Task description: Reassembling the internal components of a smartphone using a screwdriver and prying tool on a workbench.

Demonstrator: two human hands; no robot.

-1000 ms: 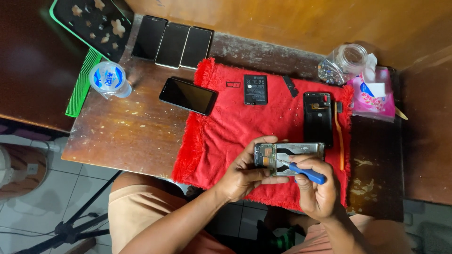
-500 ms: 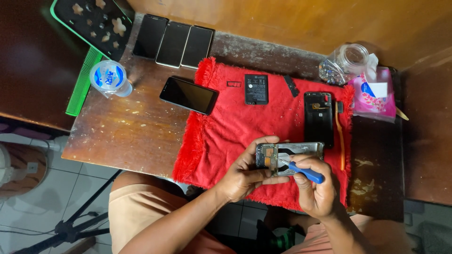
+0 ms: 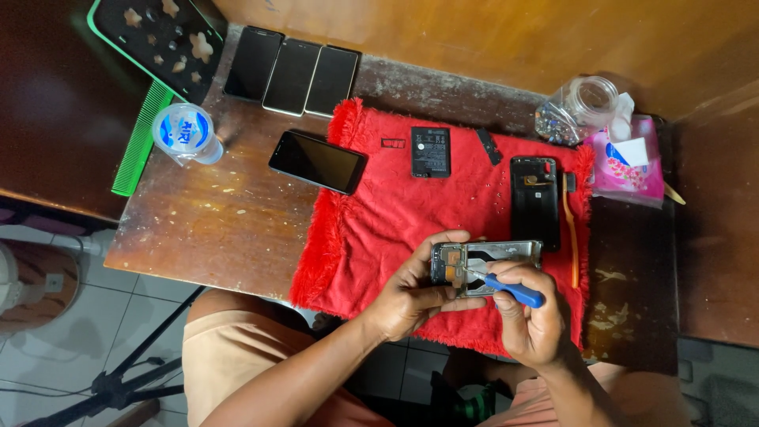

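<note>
Worn brown wood makes up the table [image 3: 198,229], which fills the middle of the frame, with a wooden wall along the top and tiled floor showing at lower left. Spread over the table's right half is a red towel [image 3: 411,213]; its fringed left edge runs down the centre, and its lower edge hangs past the table's near edge. Bare wood left of the towel is the widest open room.

At upper left lie a black tray with a green rim [image 3: 158,35], three dark phones in a row [image 3: 292,71] and a sealed water cup [image 3: 183,133]. A single phone [image 3: 318,161] straddles the towel's left edge. On the towel sit a black battery [image 3: 431,151] and a black back cover [image 3: 534,202], with a glass jar [image 3: 581,107] at upper right.

Low and right of centre, just above the towel's lower edge, the left hand [image 3: 415,292] grips an opened phone frame [image 3: 486,265], thumb and fingers pinching its left end. The right hand [image 3: 531,320] has its fingers pressed together around a blue-handled screwdriver [image 3: 506,289], tip touching the frame's inside.
</note>
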